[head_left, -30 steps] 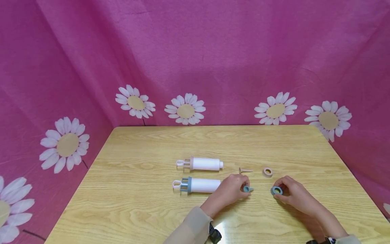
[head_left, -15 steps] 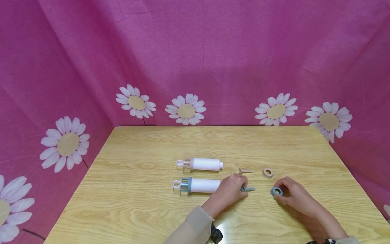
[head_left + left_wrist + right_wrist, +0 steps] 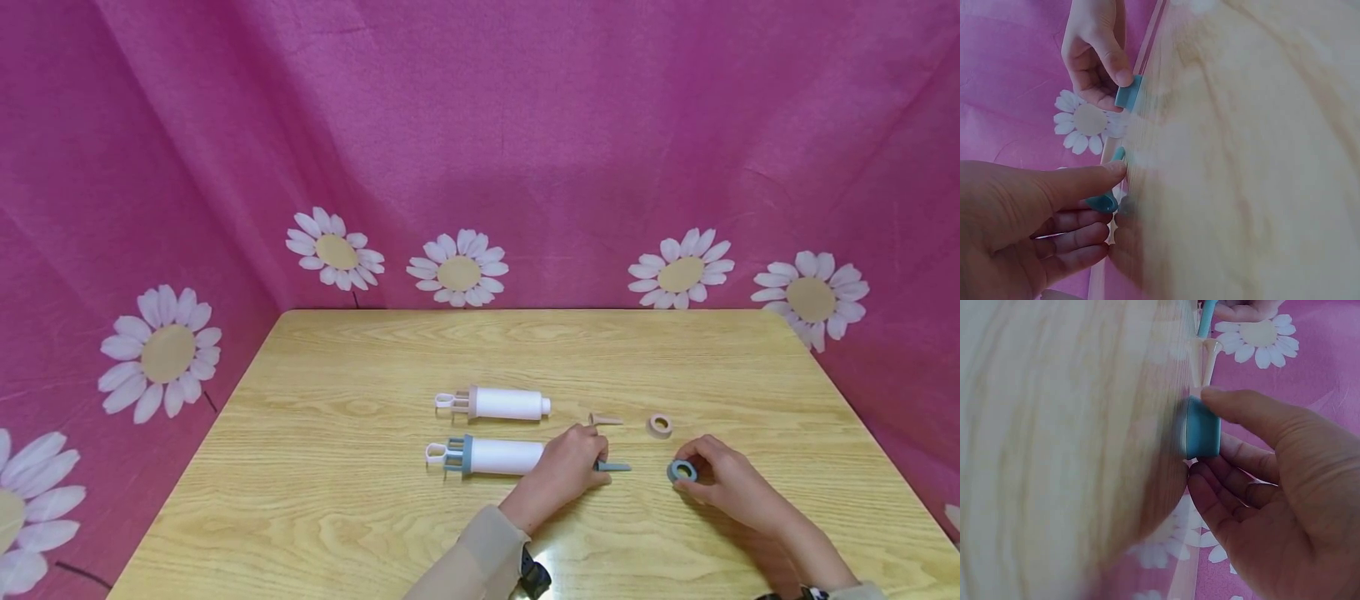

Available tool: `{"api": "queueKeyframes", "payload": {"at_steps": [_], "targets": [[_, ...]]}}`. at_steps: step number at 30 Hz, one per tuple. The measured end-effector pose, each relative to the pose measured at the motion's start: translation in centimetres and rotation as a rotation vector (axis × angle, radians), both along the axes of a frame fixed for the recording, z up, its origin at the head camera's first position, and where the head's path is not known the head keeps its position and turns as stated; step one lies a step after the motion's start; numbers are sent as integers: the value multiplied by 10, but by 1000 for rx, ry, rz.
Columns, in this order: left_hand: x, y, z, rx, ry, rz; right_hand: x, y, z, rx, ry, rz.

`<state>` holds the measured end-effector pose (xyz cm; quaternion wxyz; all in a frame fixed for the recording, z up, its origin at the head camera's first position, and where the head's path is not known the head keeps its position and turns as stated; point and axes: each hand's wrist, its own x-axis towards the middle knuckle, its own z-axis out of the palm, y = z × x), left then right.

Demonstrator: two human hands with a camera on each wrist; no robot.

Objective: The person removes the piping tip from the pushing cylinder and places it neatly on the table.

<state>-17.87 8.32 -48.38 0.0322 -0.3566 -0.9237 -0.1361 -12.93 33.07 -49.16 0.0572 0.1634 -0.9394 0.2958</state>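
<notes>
Beige long sleeve point(image 3: 472, 562), black wrist strap point(image 3: 531, 577); bare hands

Small blue-grey plastic cone nozzle point(image 3: 613, 467), lying flat, tip toward the desk's right edge, wide end pinched by fingers. Blue-grey plastic ring point(image 3: 682, 472), standing on edge near the front right, held between fingertips.

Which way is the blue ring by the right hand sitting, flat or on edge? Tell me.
On edge: the blue ring stands on the table, its hole facing the camera, pinched by the right hand.

A beige-capped white tube point(image 3: 501, 403), beige cone point(image 3: 604, 419) and beige ring point(image 3: 659, 425) lie on the wooden table point(image 3: 337, 500).
</notes>
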Motion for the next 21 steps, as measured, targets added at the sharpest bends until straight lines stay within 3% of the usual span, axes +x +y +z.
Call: {"api": "queueKeyframes", "payload": {"at_steps": [5, 9, 17, 21], "targets": [[0, -1, -1, 14, -1, 10, -1, -1, 2, 0, 25, -45], [1, -3, -4, 79, 11, 5, -2, -2, 6, -16, 53, -85], [5, -16, 1, 305, 121, 23, -4, -11, 16, -47, 183, -135], [4, -27, 4, 360, 203, 54, -6, -22, 19, -52, 200, -141]]}}
